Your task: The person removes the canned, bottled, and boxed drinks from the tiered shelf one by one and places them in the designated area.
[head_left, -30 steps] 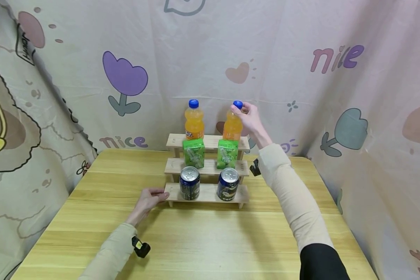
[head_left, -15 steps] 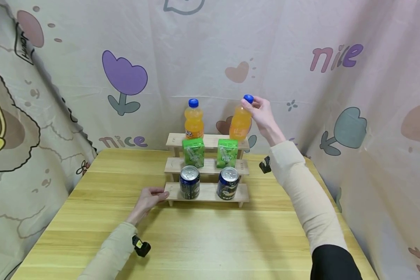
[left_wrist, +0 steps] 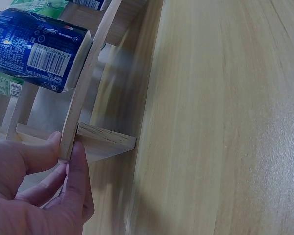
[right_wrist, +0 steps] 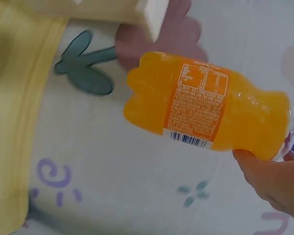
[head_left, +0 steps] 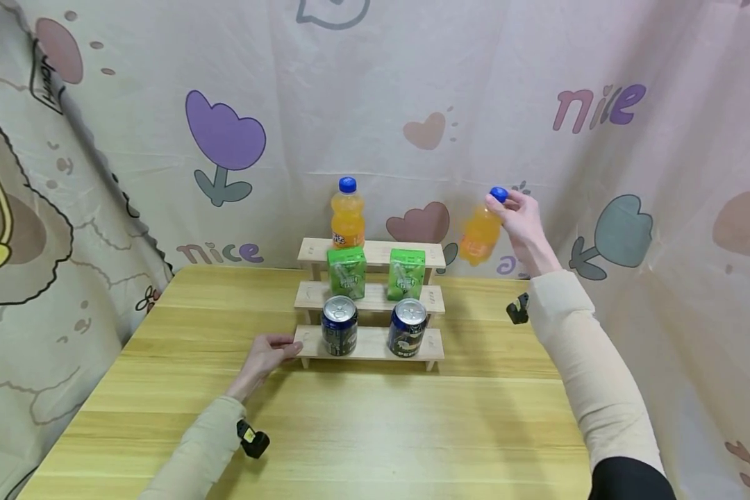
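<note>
My right hand (head_left: 522,221) grips an orange soda bottle (head_left: 480,235) by its neck, just under the blue cap. The bottle hangs tilted in the air, right of the three-tier wooden display rack (head_left: 372,342). In the right wrist view the bottle's orange label (right_wrist: 197,100) and barcode face the camera. With thumb and fingers, my left hand (head_left: 269,357) pinches the left end of the rack's lowest shelf; the left wrist view shows this board (left_wrist: 81,93) between them. A second orange soda bottle (head_left: 347,217) stands on the top shelf at the left.
Two green drink cartons, a left one (head_left: 346,273) and a right one (head_left: 406,274), stand on the middle shelf. The bottom shelf bears two dark blue cans, left (head_left: 339,326) and right (head_left: 407,328). Behind the wooden table (head_left: 375,430) hangs a printed curtain (head_left: 325,104).
My right hand has lifted the right bottle off the top shelf and carried it to the right, tilting it. My left hand keeps its place on the rack.
</note>
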A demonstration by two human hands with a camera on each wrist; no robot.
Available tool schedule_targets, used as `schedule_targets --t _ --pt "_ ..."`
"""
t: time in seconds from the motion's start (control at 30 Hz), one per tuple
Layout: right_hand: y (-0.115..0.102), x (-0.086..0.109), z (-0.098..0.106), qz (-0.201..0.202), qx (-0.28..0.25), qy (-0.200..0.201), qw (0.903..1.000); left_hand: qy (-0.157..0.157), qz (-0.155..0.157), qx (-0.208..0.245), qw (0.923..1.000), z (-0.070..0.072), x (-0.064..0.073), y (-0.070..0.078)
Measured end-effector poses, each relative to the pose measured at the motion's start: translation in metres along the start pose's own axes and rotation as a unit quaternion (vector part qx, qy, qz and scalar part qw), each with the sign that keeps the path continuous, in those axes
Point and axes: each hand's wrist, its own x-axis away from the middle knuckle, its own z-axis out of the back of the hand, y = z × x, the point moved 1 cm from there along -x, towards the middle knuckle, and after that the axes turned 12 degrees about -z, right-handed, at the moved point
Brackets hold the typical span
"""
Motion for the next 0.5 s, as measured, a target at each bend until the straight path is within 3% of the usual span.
schedule_targets --t 0.3,0.5 --pt "0.042 0.0 0.035 -0.049 0.022 0.069 0.9962 0.005 0.0 -0.001 1.0 0.0 0.0 -0.001" --pt "0.071 -0.001 0.05 -0.074 0.022 0.092 0.9928 0.007 0.001 -0.005 1.0 -0.001 0.001 0.001"
